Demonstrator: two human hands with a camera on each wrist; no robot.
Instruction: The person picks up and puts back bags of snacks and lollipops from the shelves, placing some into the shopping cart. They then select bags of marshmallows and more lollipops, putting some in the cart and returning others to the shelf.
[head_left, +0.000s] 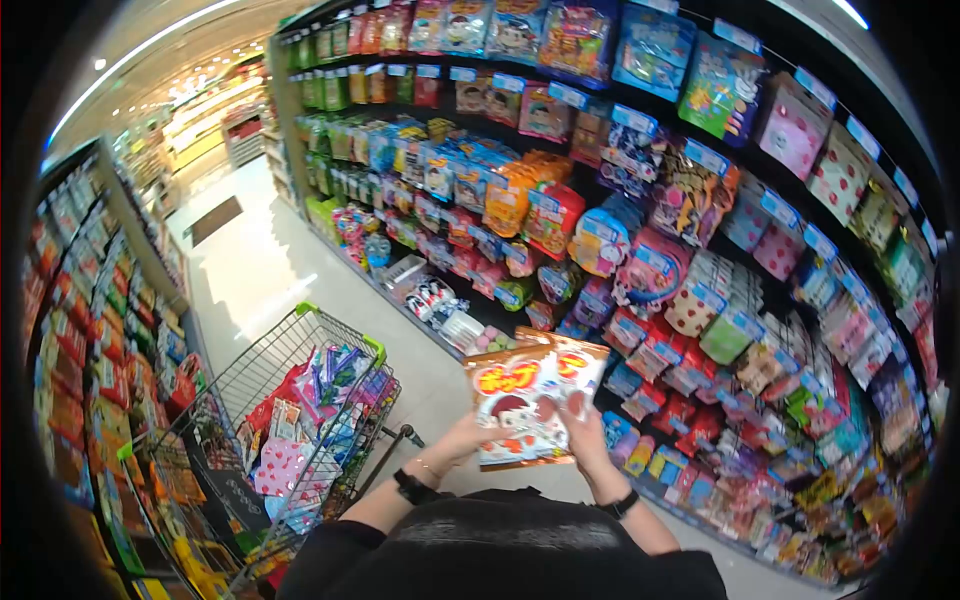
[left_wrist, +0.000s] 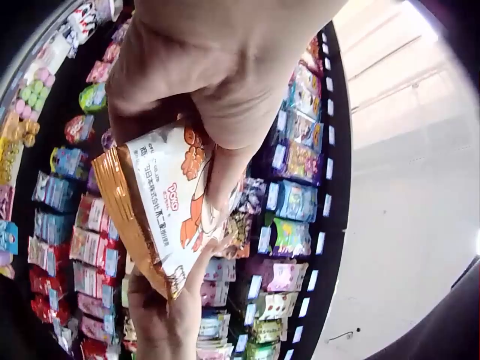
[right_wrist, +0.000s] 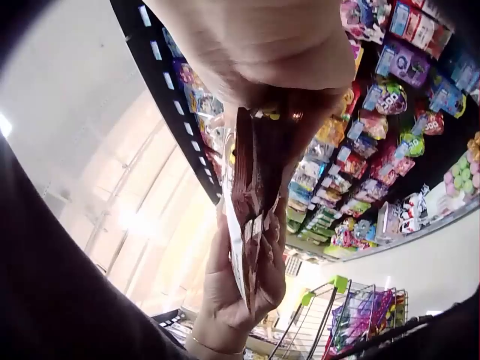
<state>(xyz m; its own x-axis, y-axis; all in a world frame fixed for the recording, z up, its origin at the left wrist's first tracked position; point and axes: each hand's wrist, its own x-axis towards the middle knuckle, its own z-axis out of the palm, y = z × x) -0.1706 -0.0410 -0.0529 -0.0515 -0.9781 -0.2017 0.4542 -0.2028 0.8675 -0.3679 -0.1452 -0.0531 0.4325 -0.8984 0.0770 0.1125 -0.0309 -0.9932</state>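
Note:
Two white-and-brown candy bags (head_left: 530,400), printed with a cartoon face and orange lettering, overlap in front of the person's chest. The left hand (head_left: 462,440) grips their left side, with its thumb across the front. On the right side, the right hand (head_left: 586,432) pinches the edge with its thumb on the printed face. From the left wrist, a bag (left_wrist: 169,195) shows its brown crimped end and small print between the two hands. Seen edge-on in the right wrist view, the bags (right_wrist: 251,202) stand upright, with the right hand (right_wrist: 262,52) above and the left hand (right_wrist: 240,292) beyond.
A wire shopping cart (head_left: 290,410) filled with colourful packets stands at the left. Tall shelves (head_left: 480,130) of hanging sweets curve along the right side. More stocked shelves (head_left: 80,350) line the left, and a bright aisle floor (head_left: 245,265) runs between.

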